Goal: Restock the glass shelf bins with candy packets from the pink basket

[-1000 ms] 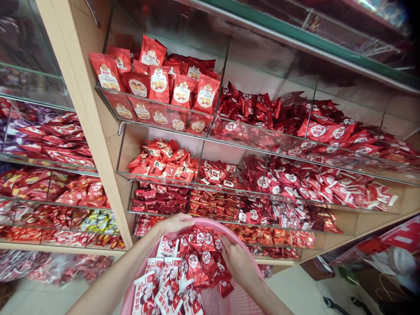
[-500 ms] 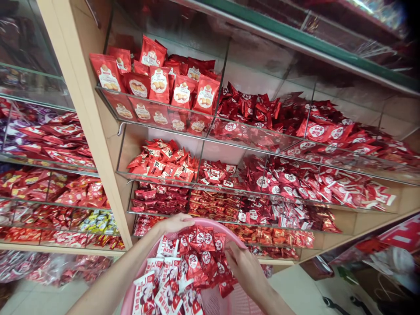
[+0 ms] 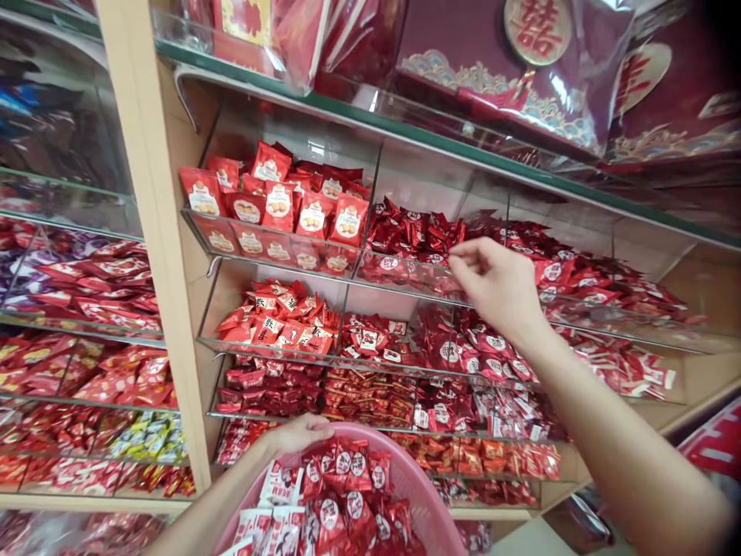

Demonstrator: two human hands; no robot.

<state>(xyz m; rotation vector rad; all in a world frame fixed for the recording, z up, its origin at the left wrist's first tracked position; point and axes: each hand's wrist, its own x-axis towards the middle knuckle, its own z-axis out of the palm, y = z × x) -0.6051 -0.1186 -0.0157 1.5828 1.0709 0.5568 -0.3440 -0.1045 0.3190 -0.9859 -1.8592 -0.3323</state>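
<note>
A pink plastic basket [image 3: 431,498] sits low in front of me, with my left hand [image 3: 298,435] closed over its far left rim. In the basket lie red snack packets [image 3: 331,521] with round white labels, beside white-and-red packets [image 3: 282,485]. My right hand [image 3: 499,284] is raised at the front of an upper shelf compartment, its fingers loosely bent and apart, with nothing visible in them. Just beyond its fingertips is a pile of dark red packets [image 3: 414,228]. The lower part of the basket is cut off by the frame.
Red biscuit packets [image 3: 312,218] stand upright in the compartment to the left. Clear fronts and dividers edge the tiered bins. A green-edged glass shelf [image 3: 347,108] holding gift bags [image 3: 492,69] runs overhead. A wooden upright [image 3: 147,232] separates the left shelving.
My right hand has left the packets in the basket and moved up to the upper shelf. My left hand stays on the rim. The view has tilted upward, showing the gift bags overhead.
</note>
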